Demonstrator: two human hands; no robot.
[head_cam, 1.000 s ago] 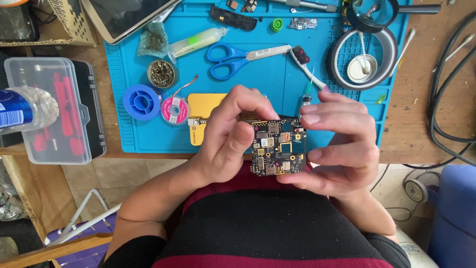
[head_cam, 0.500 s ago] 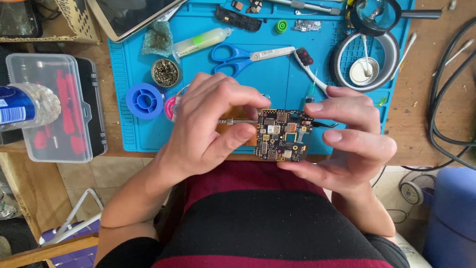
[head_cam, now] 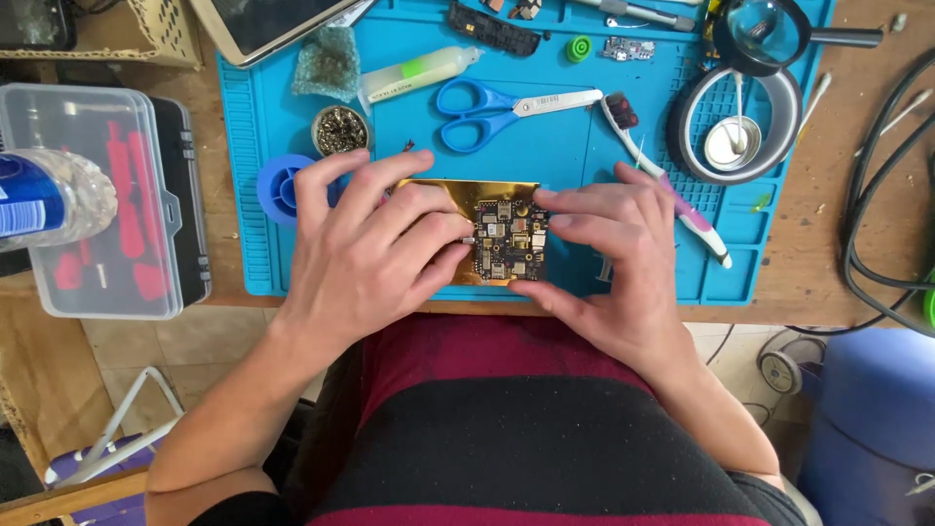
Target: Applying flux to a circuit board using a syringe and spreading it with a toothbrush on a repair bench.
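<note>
A small dark circuit board (head_cam: 509,240) crowded with chips rests on a gold-coloured plate (head_cam: 467,192) on the blue work mat (head_cam: 565,146). My left hand (head_cam: 375,258) grips the board's left edge with thumb and fingers. My right hand (head_cam: 609,258) holds its right edge, fingertips on the top corner. Both hands lie low over the mat's front edge.
Blue-handled scissors (head_cam: 506,105), a toothbrush (head_cam: 672,185), a roll of tape (head_cam: 735,122), a magnifier (head_cam: 769,29), a small tube (head_cam: 419,73), a round tin (head_cam: 341,129) and a blue spool (head_cam: 282,187) lie on the mat. A clear plastic box (head_cam: 97,195) and a bottle (head_cam: 44,200) stand left. Cables (head_cam: 886,195) run right.
Both hands have carried the circuit board forward from above my lap and brought it down onto the gold plate on the mat.
</note>
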